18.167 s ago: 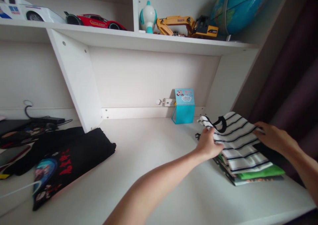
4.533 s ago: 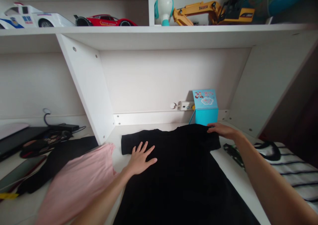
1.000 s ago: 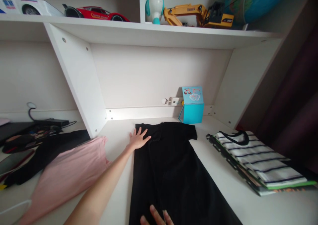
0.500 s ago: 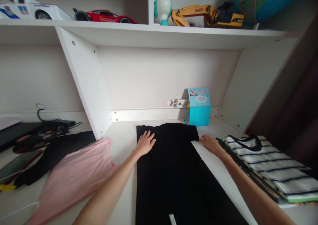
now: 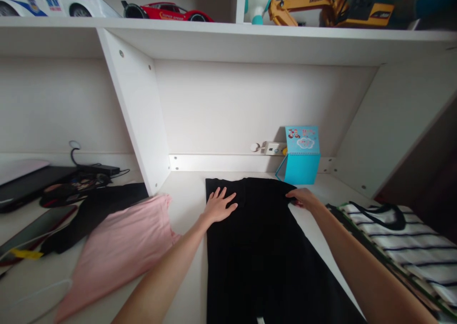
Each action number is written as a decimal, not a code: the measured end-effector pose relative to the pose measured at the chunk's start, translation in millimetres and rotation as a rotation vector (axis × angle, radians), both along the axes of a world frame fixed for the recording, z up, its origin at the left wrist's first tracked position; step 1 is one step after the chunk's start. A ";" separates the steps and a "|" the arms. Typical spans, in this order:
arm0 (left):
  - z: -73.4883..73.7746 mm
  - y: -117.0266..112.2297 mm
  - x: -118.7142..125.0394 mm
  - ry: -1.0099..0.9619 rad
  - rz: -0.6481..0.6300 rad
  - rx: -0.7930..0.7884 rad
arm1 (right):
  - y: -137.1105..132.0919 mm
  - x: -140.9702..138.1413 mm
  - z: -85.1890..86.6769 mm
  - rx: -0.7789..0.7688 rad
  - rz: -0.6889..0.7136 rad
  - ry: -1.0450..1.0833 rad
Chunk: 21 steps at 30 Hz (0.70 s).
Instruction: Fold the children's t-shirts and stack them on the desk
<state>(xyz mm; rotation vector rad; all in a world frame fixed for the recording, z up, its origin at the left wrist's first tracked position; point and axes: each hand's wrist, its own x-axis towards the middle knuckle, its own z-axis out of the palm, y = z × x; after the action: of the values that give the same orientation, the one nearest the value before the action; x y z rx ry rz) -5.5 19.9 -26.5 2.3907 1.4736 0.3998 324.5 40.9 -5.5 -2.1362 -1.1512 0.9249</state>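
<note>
so far, black garment (image 5: 257, 257) lies spread flat, not folded; striped shirt stack (image 5: 403, 248) sits folded. left hand (image 5: 218, 206) presses open; right hand (image 5: 302, 197) at hem, grip unclear.

White built-in shelving surrounds the scene. A white back panel (image 5: 264, 109) stands straight beyond the grip, with a pale rail (image 5: 221, 163) along its foot carrying a wall socket (image 5: 274, 148). A long white shelf (image 5: 228, 43) runs above, a screwed upright divider (image 5: 137, 109) stands up and left, and a white side panel (image 5: 396, 133) closes the right. The white desktop (image 5: 185, 195) lies under the grip, and the light is soft and even
</note>
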 end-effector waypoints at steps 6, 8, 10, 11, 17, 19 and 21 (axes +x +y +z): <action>-1.0 2.4 1.4 -0.081 0.034 0.013 | -5.5 -9.8 27.0 0.166 0.066 -0.085; -1.1 4.6 0.8 -0.184 0.071 0.027 | -6.5 -21.3 41.9 0.249 0.090 -0.198; -1.2 6.9 -1.0 -0.327 0.121 0.028 | -6.2 -43.3 57.1 0.337 0.157 -0.311; -1.4 7.9 -2.2 -0.399 0.148 0.018 | -6.3 -59.0 63.4 0.378 0.208 -0.357; -3.4 11.9 -10.8 -0.629 0.243 -0.022 | -29.2 -183.8 66.0 0.499 0.615 -0.467; -3.2 12.5 -12.9 -0.630 0.247 -0.012 | -47.1 -208.1 63.3 0.502 0.778 -0.452; -2.2 12.4 -14.2 -0.603 0.230 -0.011 | -68.4 -209.0 65.6 0.503 0.908 -0.429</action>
<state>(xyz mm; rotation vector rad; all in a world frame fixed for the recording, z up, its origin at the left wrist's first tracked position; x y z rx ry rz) -19.7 32.3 -28.6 1.8450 1.4359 1.0515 115.5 -27.5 60.1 -1.3895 -2.3686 0.4041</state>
